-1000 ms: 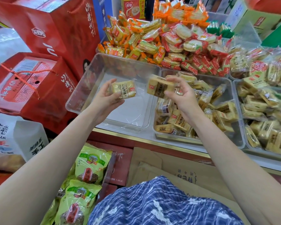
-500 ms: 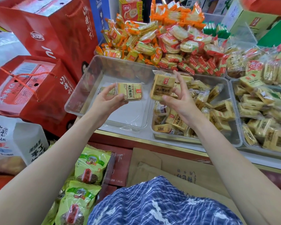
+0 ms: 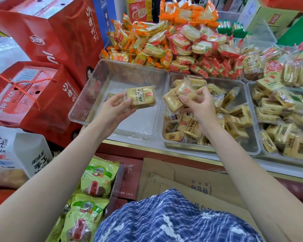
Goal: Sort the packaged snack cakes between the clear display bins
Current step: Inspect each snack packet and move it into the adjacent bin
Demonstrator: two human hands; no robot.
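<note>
head view is showing a blue plaid garment [image 3: 173, 219] lying nearest at the bottom edge, with green snack bags [image 3: 94, 179] sitting to its left and flattened cardboard [image 3: 208, 182] spreading just beyond it. two bare forearms are reaching forward over these. left hand [image 3: 115, 110] is gripping one yellow wrapped snack cake [image 3: 141, 96], thumb pressing on its near edge, and is holding it above the left clear bin [image 3: 94, 81], whose floor is lying almost bare; another packet is seeming to lie under the hand, too hidden to be sure. right hand [image 3: 199, 105] is pinching a second snack cake [image 3: 177, 98] between thumb and curled fingers, tilted, over the wall shared with the middle clear bin [image 3: 241, 84]. that middle bin is holding a loose heap of the same yellow cakes [image 3: 189, 126], and the right clear bin [image 3: 252, 95] beside it is holding more. red gift boxes [image 3: 42, 88] are standing to the left. farther back, orange and red wrapped biscuits [image 3: 173, 44] are piling high behind the bins.
</note>
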